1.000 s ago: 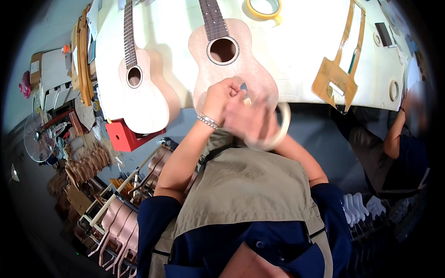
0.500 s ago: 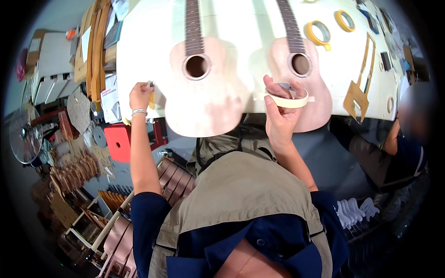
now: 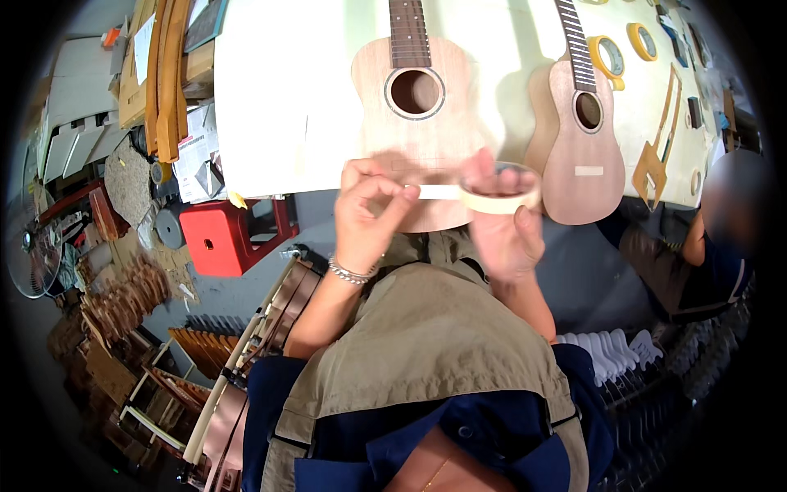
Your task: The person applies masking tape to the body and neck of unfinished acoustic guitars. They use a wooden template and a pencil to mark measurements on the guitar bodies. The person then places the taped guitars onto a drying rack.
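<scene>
My left hand (image 3: 369, 213) pinches the free end of a pale tape strip (image 3: 438, 192). The strip runs straight across to the cream tape roll (image 3: 525, 198), which sits around the fingers of my right hand (image 3: 510, 238), slightly blurred. Both hands are above the table's near edge, over the lower end of an unfinished small wooden guitar (image 3: 414, 139) with a fretted neck and a round sound hole. To the right, a second small guitar (image 3: 578, 156) lies with a pale rectangular strip (image 3: 588, 170) on its lower face. My hands partly hide the first guitar's lower body.
Two yellow tape rolls (image 3: 607, 59) (image 3: 643, 41) and a flat wooden guitar-shaped template (image 3: 652, 174) lie on the white table (image 3: 279, 107) at right. A red stool (image 3: 217, 238) stands below the left edge. Another person (image 3: 697, 254) sits at far right.
My left hand has come from the table's left side to the tape and pulls its end out from the roll. The guitars appear farther right as the view has shifted.
</scene>
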{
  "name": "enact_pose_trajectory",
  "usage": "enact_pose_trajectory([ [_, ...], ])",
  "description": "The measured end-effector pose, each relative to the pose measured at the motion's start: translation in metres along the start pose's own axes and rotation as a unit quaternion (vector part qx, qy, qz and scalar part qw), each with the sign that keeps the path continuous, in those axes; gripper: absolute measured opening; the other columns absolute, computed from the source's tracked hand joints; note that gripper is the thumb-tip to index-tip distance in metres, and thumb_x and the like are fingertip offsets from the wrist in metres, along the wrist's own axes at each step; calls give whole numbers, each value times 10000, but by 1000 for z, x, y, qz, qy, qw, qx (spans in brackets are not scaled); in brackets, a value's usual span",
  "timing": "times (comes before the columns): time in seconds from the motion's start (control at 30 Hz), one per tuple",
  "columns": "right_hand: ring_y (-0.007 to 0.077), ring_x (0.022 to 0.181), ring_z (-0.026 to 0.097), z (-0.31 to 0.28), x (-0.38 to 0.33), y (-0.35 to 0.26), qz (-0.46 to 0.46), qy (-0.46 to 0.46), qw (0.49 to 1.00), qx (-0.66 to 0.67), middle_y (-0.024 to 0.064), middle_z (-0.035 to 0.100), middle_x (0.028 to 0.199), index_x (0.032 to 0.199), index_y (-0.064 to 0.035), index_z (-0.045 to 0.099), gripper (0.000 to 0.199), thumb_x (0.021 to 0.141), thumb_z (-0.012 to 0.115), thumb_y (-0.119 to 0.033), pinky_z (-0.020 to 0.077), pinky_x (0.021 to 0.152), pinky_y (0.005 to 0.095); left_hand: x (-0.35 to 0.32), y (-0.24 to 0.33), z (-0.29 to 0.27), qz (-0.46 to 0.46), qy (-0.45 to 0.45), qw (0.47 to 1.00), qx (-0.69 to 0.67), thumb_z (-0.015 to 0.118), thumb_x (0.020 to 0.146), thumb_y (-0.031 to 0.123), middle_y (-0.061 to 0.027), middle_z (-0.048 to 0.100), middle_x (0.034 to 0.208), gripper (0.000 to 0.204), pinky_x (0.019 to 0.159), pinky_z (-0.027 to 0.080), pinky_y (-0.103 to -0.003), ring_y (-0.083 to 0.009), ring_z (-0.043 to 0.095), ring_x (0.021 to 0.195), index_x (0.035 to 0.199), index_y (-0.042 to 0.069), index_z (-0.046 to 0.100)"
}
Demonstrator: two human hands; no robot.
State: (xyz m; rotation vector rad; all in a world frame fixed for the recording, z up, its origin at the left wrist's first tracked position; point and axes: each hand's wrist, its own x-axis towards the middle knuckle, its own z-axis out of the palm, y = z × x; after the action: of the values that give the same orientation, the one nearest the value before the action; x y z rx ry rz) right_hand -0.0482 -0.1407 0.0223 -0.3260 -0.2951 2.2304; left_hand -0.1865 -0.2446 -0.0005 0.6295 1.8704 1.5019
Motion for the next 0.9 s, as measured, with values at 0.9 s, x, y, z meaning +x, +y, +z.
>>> enact_pose_trajectory([
  [0.9, 142, 893, 593, -72, 35, -1, -283, -69, 358, -887, -45, 591, 928, 1170, -238, 612, 516, 707, 655, -14, 239, 1053, 519, -4, -26, 33, 229, 25, 807, 543, 667, 755, 320, -42, 450, 1243, 384, 999, 207, -483, -255, 401, 1155, 1131, 379, 617],
])
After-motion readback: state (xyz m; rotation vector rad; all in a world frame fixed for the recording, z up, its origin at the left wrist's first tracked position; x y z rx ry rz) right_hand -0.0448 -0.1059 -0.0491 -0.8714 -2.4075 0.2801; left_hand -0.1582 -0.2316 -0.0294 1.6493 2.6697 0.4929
